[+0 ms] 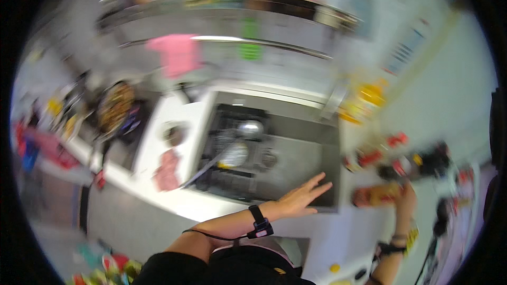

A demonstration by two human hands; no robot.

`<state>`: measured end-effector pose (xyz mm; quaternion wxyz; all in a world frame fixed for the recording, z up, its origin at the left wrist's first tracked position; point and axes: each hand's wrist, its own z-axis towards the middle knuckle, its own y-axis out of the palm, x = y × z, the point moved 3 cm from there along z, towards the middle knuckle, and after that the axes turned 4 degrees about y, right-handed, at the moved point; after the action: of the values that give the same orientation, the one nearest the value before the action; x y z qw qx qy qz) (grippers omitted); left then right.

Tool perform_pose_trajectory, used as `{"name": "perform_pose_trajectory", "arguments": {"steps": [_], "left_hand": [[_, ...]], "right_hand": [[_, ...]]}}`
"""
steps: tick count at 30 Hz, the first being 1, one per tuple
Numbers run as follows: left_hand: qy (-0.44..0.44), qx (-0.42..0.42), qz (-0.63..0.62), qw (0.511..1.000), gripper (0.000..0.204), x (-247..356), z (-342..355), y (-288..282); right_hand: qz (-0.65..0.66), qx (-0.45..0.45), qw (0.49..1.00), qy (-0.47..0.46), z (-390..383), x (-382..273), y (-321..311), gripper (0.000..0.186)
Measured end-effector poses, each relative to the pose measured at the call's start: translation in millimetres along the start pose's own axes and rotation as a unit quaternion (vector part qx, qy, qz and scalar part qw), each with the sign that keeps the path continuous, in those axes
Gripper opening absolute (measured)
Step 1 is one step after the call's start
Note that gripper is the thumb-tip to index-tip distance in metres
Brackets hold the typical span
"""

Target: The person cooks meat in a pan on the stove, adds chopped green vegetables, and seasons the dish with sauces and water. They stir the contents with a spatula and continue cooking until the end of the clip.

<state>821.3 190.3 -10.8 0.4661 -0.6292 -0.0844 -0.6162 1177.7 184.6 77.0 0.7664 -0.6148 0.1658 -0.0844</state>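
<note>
Sink (296, 142), set into the white worktop (174, 200), is the landmark: the left hand (301, 198) hovers over its near rim, fingers spread and holding nothing. Right of the sink, the right hand (405, 200) reaches a blurred orange packet (377, 194); whether it grips is unclear. Securing that packet seems next.

Your left hand (302, 199) hovers flat, fingers spread, over the near rim of the grey steel sink (311, 166), which holds a black dish rack (232, 148) with a round metal bowl (250, 127). Your right hand (405, 200) reaches to a blurred orange-and-red packet (376, 195) on the white counter (338, 232).
</note>
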Motion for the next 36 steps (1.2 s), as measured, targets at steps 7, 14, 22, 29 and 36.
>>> {"name": "perform_pose_trajectory", "arguments": {"steps": [7, 14, 22, 29, 36], "left_hand": [[-0.182, 0.316, 0.425, 0.829, 0.060, 27.4, -241.5, -226.2], [-0.441, 0.428, 0.561, 0.555, 0.053, 39.3, -493.7, -353.6], [-0.471, 0.413, 0.426, 0.653, 0.085, -101.3, -638.3, -419.0], [-0.407, 0.359, 0.514, 0.664, 0.035, -85.6, -596.4, -468.7], [-0.479, 0.151, 0.507, 0.701, 0.048, -48.2, -562.9, -450.0]], "right_hand": [[-0.100, -0.006, 0.993, 0.055, 14.1, 37.6, 26.7, 0.052], [-0.109, 0.151, 0.981, 0.048, 4.1, -18.3, -23.0, 0.056], [0.421, -0.047, 0.867, -0.262, -199.1, -436.7, 45.2, 0.033], [0.627, -0.612, 0.481, 0.020, -429.6, -751.0, 144.1, 0.062], [0.653, -0.694, 0.274, 0.127, -469.2, -828.8, 165.4, 0.058]]}}
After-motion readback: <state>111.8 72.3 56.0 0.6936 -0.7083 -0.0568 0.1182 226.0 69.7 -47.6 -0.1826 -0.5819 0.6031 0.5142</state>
